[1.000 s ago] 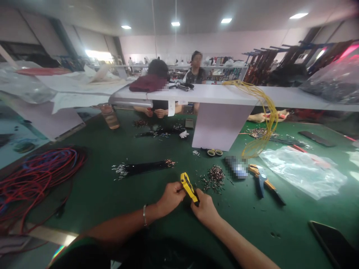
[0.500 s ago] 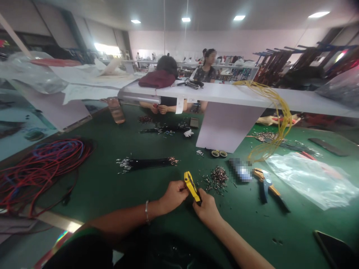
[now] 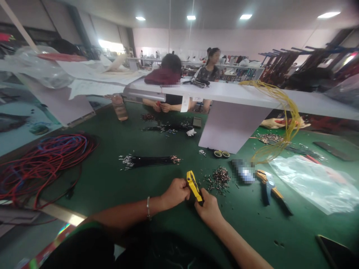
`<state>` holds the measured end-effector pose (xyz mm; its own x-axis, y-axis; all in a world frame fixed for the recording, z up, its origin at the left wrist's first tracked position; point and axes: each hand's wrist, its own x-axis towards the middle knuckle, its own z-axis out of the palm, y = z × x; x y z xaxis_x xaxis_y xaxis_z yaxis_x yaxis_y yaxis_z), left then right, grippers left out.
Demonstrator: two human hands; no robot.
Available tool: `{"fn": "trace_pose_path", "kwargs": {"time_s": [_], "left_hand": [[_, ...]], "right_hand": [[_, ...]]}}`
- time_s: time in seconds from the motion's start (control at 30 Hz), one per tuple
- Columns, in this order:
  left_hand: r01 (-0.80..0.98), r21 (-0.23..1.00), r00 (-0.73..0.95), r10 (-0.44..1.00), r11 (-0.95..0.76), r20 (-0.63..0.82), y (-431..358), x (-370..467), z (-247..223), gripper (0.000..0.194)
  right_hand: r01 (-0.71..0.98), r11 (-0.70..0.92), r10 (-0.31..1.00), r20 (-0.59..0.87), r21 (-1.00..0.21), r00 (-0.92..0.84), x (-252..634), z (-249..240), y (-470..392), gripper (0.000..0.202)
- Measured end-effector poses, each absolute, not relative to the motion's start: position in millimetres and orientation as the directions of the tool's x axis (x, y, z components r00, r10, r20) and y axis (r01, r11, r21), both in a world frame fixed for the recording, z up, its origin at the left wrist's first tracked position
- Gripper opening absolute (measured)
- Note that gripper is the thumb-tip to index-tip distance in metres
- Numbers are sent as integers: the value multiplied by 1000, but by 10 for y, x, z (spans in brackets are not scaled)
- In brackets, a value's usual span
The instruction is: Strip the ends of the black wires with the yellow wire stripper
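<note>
My right hand (image 3: 208, 206) is wrapped round the black handle end of a yellow hand tool (image 3: 193, 185), whose head points up and away. Just left of the tool's head, my left hand (image 3: 176, 192) is closed with thumb and fingers pinched; whatever it holds is too small to make out. Beyond my hands a bundle of black wires (image 3: 151, 161) lies on the green table (image 3: 112, 186), silvery tips at its left end and copper-coloured ones at its right. A pile of small terminals (image 3: 220, 178) lies to the right of the tool.
Red and blue cables (image 3: 56, 160) lie coiled at the left. On the right are blue-and-orange pliers (image 3: 270, 186), a clear plastic bag (image 3: 316, 183) and a phone (image 3: 335, 252). A white shelf (image 3: 235, 125) spans the table; behind it a person's hands (image 3: 162, 107) work.
The whole view has shifted slightly, so most things appear a little further right. My hands and the yellow tool keep almost the same pose.
</note>
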<state>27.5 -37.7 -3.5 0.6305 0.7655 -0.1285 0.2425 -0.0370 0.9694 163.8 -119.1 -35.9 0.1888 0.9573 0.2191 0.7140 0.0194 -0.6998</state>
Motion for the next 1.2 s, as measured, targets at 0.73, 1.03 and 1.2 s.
{"fn": "trace_pose_path", "kwargs": {"time_s": [0.73, 1.03, 1.2], "left_hand": [[200, 980, 640, 757, 3, -133, -429, 294, 182, 20], [175, 977, 666, 716, 124, -210, -410, 294, 231, 18], [214, 965, 675, 692, 150, -257, -397, 268, 260, 19]], "right_hand": [[666, 54, 947, 250, -744, 203, 1644, -383, -1218, 10], [610, 21, 964, 177, -792, 198, 1640, -342, -1210, 10], [621, 38, 966, 189, -783, 178, 1643, -331, -1210, 10]]}}
